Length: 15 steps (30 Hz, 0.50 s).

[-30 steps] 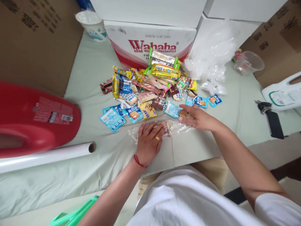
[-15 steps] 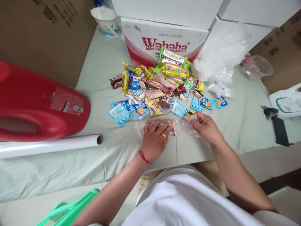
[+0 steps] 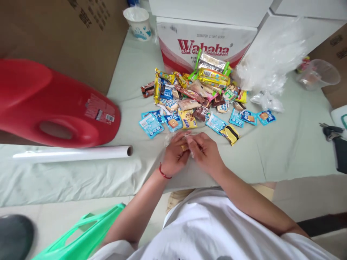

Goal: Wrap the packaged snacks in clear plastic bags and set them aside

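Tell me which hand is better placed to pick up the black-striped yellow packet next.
Probably the right hand: it is nearer the yellow packet, with bare cloth between. The left hand sits farther off, beyond the right. Both are at the clear plastic, so the right may need freeing first.

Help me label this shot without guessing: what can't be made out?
In the head view:
What, if anything, the clear plastic holds: hidden by the left hand and right hand.
Snack pile: lower packs covered by upper ones.
White container: cut off by right edge.
Dark object, lower left: cut by frame edges.
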Each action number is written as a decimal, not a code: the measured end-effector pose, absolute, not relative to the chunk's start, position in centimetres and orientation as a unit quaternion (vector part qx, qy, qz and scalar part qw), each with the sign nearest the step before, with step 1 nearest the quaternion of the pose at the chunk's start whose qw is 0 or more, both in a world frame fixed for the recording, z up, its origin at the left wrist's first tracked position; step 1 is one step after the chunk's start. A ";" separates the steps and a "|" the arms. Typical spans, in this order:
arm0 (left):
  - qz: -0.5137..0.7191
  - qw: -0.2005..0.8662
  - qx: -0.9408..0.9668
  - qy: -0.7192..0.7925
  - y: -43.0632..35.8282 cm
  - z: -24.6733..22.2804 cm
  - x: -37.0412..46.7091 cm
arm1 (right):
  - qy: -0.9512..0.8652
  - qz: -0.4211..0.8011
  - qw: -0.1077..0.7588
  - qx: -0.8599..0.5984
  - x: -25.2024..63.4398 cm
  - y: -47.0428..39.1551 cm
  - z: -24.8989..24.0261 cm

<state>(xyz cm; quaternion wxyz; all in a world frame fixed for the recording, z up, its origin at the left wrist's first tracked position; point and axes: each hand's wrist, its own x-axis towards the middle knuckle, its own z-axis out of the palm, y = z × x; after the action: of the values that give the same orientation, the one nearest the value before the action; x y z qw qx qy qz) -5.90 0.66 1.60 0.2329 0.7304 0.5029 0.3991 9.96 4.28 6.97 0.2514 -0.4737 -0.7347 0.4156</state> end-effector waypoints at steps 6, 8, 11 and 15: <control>0.401 0.099 0.581 0.701 -0.4 0.8 -8.5 | -0.789 0.380 0.204 -0.438 10.0 3.9 6.0; 0.335 0.077 0.590 0.731 -0.7 0.3 -9.0 | -0.816 0.352 0.181 -0.421 10.1 3.6 6.0; 0.286 0.084 0.623 0.723 -1.2 0.3 -9.3 | -0.846 0.318 0.150 -0.401 10.3 3.0 6.3; 0.331 0.186 0.612 0.694 -2.4 2.2 -9.3 | -0.880 0.251 0.094 -0.393 10.7 2.2 6.4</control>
<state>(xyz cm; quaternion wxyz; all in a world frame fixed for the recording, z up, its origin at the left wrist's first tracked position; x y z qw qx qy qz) -9.34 -2.35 2.16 0.1864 0.6121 0.6937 0.3309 10.66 2.20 6.43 0.0939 -0.3934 -0.8795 0.2508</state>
